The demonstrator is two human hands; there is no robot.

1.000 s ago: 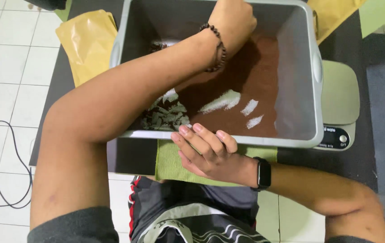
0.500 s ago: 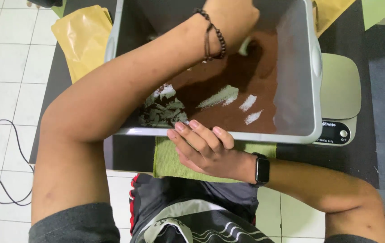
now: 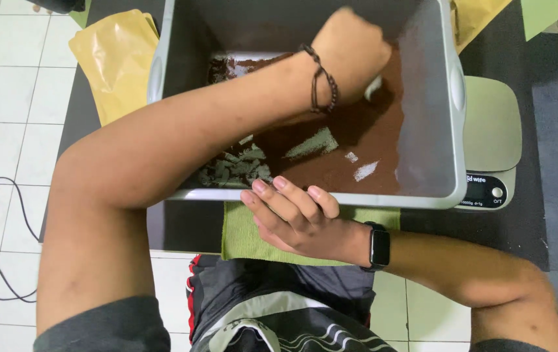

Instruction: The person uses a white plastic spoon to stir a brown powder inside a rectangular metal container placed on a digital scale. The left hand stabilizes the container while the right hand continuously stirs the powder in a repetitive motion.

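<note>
Left hand (image 3: 351,52) reaches deep into grey rectangular plastic tub (image 3: 432,130), grip curled shut on pale scoop-like item, kind unclear, over reddish-brown powder (image 3: 337,153) at far right. Right hand (image 3: 292,218) nearer, fingers spread on tub's near rim.

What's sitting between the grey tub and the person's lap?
A green cloth lies there under the right hand, below the grey tub, in the head view.

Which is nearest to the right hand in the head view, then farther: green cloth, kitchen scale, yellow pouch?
From the right hand:
1. green cloth, directly under it.
2. kitchen scale, off to the right behind the tub.
3. yellow pouch, far upper left.
</note>
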